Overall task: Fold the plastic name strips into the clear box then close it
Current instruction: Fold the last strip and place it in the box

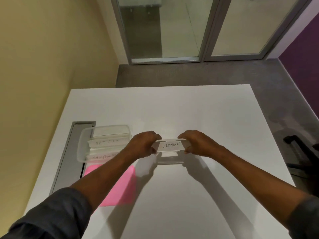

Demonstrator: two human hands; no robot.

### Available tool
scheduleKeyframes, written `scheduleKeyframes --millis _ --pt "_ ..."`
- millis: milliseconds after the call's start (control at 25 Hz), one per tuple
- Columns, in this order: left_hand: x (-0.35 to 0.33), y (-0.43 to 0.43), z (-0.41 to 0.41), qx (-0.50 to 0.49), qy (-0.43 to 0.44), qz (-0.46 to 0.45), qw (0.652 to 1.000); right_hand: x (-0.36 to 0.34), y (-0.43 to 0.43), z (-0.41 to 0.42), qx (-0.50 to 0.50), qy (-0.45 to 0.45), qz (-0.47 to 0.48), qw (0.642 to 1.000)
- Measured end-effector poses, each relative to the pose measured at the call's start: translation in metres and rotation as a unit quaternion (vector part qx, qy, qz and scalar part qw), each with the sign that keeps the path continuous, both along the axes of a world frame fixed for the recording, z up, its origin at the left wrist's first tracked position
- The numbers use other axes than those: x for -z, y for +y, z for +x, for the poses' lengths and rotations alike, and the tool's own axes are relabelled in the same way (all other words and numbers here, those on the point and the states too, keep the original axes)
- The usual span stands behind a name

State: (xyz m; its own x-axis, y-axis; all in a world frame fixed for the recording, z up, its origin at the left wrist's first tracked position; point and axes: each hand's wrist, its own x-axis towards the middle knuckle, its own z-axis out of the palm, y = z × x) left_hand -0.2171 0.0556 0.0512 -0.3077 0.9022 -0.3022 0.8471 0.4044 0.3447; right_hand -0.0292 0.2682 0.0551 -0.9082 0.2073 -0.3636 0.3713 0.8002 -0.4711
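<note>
1. Both hands are closed on one plastic name strip (171, 146), the one marked ELEPHANT. The left hand (144, 145) pinches its left end and the right hand (195, 144) its right end, thumbs on the near face and fingers curled over the top edge.

2. Between the two grips the strip stands up like a tent, its lettered face towards the person, its lower clear flap resting on or just above the white table (172, 195); which of the two I cannot tell.

3. I judge the step in hand to be flattening this strip along its crease. To do it well, press both ends together evenly so that the fold closes along the whole length and does not twist. Keep the thumbs low on the face, away from the paper label, so the insert does not slide out.

4. Left of the left-hand grip, close by, sits the clear box (84, 144). It is open and already holds other strips; one reads SUPERM and another has fainter lettering that I cannot make out.

5. The strip should probably go in lengthwise, laid on those already there, with the left hand leading since it is nearer the box.

6. Nearer the person than the box, under the left forearm, lies a pink sheet (120, 187); it may be the lid, but that is not certain.

7. The box is not yet closed.
</note>
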Motion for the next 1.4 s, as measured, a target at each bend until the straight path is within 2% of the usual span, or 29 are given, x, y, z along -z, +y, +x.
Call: scheduleKeyframes --millis 360,520,680,880,1240,1400 --pt "-0.04 -0.112 -0.092 -0.065 0.025 -0.01 0.998 -0.02 -0.09 -0.109 -0.038 0.047 -0.03 0.998" --pt "-0.043 -0.158 -0.128 -0.094 0.045 0.012 0.994 -0.019 -0.132 -0.155 -0.052 0.055 -0.023 0.997" --pt "-0.036 -0.187 -0.152 -0.097 0.06 -0.014 0.993 -0.009 -0.166 -0.188 -0.061 0.05 -0.016 0.997" --pt "-0.009 -0.209 -0.167 -0.088 0.043 -0.026 0.995 0.013 -0.192 -0.212 -0.078 0.017 0.01 0.997" --pt "0.037 -0.216 -0.178 -0.049 0.075 -0.066 0.994 0.045 -0.215 -0.228 -0.132 -0.027 0.098 0.986" --pt "0.05 -0.216 -0.182 -0.035 0.068 -0.073 0.994 0.059 -0.218 -0.233 -0.133 -0.044 0.101 0.985"
